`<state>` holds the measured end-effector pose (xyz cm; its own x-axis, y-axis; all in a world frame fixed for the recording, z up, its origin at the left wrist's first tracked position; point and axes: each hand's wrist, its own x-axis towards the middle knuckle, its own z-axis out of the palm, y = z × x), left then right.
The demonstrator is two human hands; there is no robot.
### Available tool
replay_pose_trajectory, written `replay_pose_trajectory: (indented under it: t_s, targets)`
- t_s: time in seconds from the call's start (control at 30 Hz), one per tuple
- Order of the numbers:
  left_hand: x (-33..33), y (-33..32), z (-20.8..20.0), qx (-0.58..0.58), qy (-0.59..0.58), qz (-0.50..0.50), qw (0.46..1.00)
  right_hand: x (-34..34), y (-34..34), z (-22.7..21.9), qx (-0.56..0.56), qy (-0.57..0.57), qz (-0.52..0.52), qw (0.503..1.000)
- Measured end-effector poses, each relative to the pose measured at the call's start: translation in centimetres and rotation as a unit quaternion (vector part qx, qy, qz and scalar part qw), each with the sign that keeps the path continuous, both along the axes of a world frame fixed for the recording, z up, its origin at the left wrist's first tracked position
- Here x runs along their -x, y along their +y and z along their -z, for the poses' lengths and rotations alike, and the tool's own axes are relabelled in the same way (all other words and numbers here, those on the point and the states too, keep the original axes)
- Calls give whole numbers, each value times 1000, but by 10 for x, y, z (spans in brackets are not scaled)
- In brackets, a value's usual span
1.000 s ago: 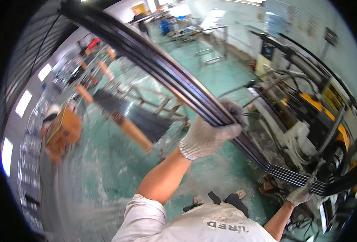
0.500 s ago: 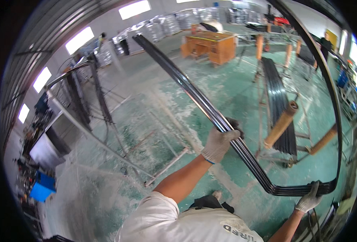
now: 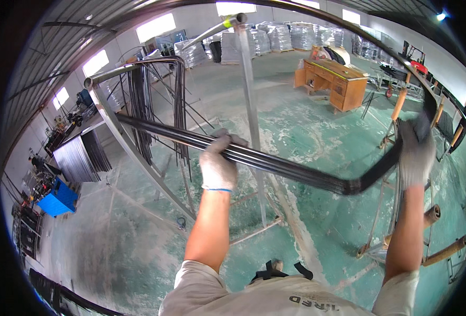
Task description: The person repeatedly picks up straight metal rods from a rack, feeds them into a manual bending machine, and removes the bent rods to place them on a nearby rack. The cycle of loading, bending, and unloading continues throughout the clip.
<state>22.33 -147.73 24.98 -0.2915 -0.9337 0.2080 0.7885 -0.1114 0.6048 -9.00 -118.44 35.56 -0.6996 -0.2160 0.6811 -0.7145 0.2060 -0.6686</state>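
Note:
A bundle of bent black metal tubes (image 3: 291, 169) slants across in front of me. One long side reaches left to the upright of a metal rack (image 3: 122, 126). The bundle bends at the right, and another long side arches overhead. My left hand (image 3: 219, 163), in a pale knitted glove, is closed round the near long side. Gloved too, my right hand (image 3: 417, 152) is raised at the bend on the right and grips the bundle there; motion smears its fingers. More bent black tubes (image 3: 180, 105) hang from the rack's top bar, beyond the bundle's left end.
A tall metal post (image 3: 248, 95) with a top bar stands just beyond the bundle. Farther back is a wooden desk (image 3: 348, 89), with wrapped pallets (image 3: 275, 39) along the wall. A trestle with cardboard-coloured rollers (image 3: 430, 216) stands at the right. A person (image 3: 462, 126) is far right.
My view has swung left toward the rack. The bundle has turned flatter, its left end now at the rack. My right hand has risen with the bend, and my left hand still grips.

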Motion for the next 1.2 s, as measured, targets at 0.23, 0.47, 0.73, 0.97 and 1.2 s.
replay_pose_trajectory:
  t_s: [0.23,0.47,0.73,0.97,1.2]
  targets:
    - [-69,-163,6,-55,162,-10,985,-100,-256,-199,-132,213,-216,944]
    - [-73,-154,-2,-44,111,-53,991,-202,-346,-53,-198,292,-424,834]
    - [-33,-20,256,-162,-158,103,969,-62,-152,322,-429,-133,-412,793]
    - [141,71,262,-169,-327,288,884,66,158,433,-361,-423,46,830]
    - [401,188,134,231,-384,321,834,159,427,477,-207,-502,333,771]
